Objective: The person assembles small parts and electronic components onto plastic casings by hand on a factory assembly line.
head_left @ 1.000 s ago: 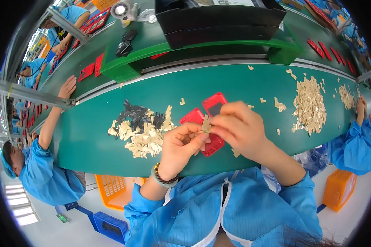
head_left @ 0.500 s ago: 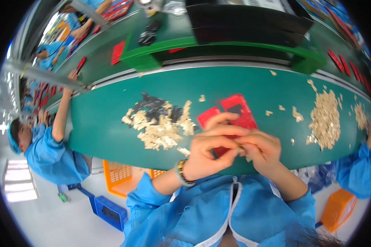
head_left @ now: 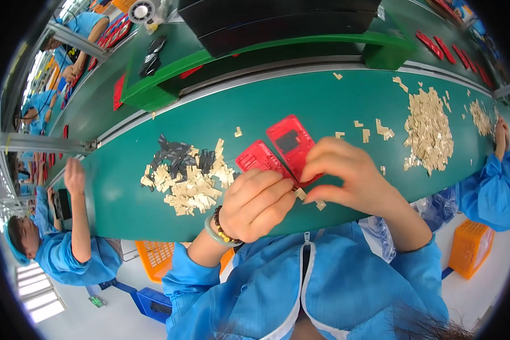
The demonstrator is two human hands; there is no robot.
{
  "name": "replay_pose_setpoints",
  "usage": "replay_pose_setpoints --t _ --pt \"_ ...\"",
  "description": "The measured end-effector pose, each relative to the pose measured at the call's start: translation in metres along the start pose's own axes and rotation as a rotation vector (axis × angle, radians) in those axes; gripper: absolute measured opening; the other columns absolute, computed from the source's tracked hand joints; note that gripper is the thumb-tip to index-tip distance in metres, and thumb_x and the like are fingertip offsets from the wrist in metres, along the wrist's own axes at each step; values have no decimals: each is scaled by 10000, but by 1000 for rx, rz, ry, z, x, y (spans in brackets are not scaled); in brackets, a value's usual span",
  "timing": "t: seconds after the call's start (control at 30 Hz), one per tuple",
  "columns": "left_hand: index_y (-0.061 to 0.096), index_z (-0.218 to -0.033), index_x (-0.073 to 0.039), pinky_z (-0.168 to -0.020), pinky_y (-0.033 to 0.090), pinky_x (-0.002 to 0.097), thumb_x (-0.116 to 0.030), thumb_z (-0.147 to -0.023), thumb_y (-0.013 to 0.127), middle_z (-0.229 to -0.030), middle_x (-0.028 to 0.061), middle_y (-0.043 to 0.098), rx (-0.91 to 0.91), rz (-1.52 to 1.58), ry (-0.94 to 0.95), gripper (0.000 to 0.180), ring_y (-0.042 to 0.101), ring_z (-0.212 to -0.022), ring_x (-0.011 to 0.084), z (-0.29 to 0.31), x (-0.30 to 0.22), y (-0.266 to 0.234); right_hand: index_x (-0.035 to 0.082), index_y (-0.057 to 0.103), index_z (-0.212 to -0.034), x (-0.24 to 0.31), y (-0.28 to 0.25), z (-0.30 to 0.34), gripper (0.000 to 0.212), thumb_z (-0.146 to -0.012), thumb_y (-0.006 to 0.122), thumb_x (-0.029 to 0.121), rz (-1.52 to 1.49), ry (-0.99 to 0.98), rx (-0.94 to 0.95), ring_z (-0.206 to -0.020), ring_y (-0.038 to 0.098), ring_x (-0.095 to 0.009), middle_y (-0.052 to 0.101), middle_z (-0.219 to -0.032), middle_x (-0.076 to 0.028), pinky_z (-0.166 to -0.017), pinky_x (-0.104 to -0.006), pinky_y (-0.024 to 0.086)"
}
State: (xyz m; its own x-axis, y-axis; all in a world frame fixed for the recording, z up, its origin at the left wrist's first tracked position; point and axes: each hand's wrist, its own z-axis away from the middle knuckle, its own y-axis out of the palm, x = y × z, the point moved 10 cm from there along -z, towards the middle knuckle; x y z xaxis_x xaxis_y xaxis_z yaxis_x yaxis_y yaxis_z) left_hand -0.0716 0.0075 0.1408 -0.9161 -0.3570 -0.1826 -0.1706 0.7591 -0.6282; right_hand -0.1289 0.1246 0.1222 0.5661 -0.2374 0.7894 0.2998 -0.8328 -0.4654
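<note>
Your left hand (head_left: 258,205) is covering the left shell's (head_left: 259,157) near end, pinch hidden; right hand (head_left: 343,174) is sitting spread beside the right shell (head_left: 294,155). You're probably best bracing both flat.

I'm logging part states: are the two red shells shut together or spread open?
Spread open: the left shell and right shell lie side by side on the green worktop, neither covering the other.

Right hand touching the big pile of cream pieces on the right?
Apart. The head view shows bare green tabletop plainly between the right hand and the big cream pile.
</note>
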Motion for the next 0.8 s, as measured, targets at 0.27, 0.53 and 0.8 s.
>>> replay_pose_setpoints --t 0.27,0.53,0.8 --pt "662 -825 -7 -679 504 340 -107 -638 671 -860 128 673 17 -235 91 212 602 -775 231 3 -17 6 83 561 -777 9 25 -2 218 -707 756 150 168 -106 161 -791 593 -242 572 -842 -42 -668 -348 480" --pt "548 -1034 -14 -707 489 357 98 -772 640 -898 115 668 160 114 -517 300 619 -867 300 19 49 35 94 616 -895 -22 -10 20 222 -691 698 125 710 32 -47 -843 585 -238 562 -871 -58 -754 -364 464" --pt "526 -1097 -19 -800 486 414 69 -824 570 -933 134 635 17 624 -1117 290 617 -866 323 41 89 38 62 614 -814 25 24 -5 173 -692 697 151 774 -440 -162 -911 598 -244 600 -977 -62 -740 -353 474"
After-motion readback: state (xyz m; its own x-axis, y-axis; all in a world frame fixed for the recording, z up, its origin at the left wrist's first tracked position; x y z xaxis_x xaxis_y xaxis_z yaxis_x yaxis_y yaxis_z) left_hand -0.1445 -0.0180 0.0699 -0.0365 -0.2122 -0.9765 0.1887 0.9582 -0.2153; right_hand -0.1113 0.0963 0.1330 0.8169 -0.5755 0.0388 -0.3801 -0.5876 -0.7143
